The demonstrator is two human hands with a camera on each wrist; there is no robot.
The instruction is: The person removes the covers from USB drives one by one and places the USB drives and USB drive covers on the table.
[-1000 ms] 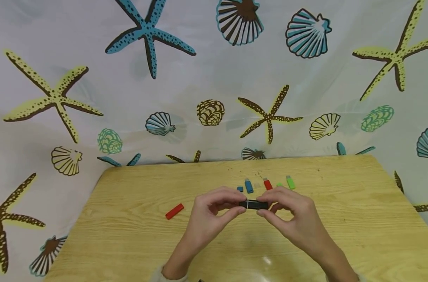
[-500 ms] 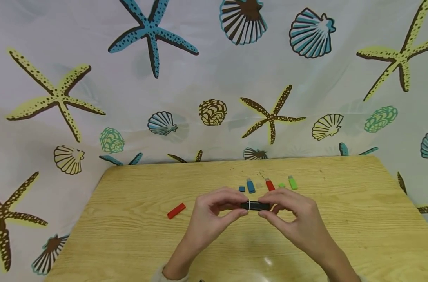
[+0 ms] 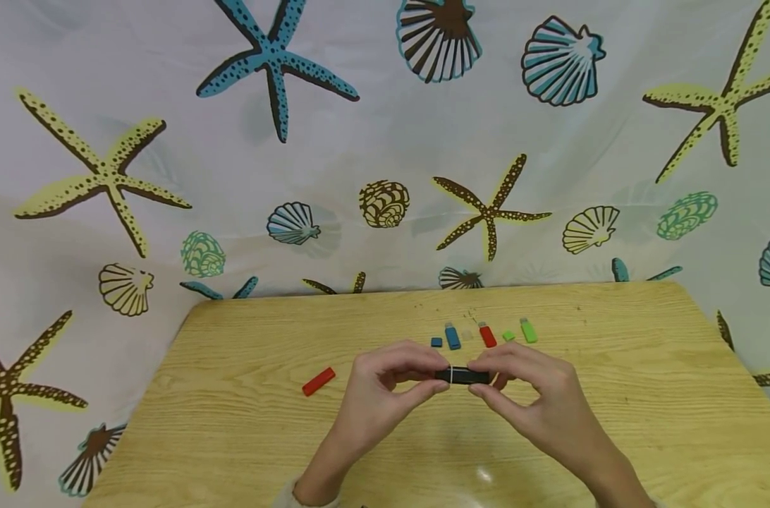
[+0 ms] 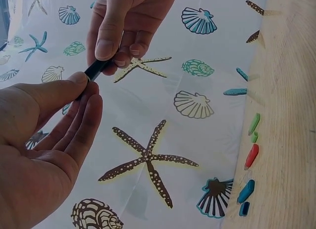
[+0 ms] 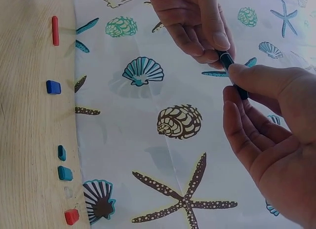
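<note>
A black capped USB flash drive with a pale ring near its left end is held level over the table, between my two hands. My left hand pinches its left end between thumb and fingers. The right hand pinches the other end the same way. In the left wrist view the black flash drive slants between the fingertips, which hide parts of it. Behind the hands lie a blue flash drive, a red flash drive and a green flash drive, metal plugs bare.
A blue cap, a green cap and a small clear piece lie among the drives. A red stick rests on the wooden table at left. The right wrist view shows another blue block. A shell-patterned cloth hangs behind.
The whole head view has shifted slightly, and the hands sit a little lower and further right in it. Both hands keep their pinch on the black flash drive.
</note>
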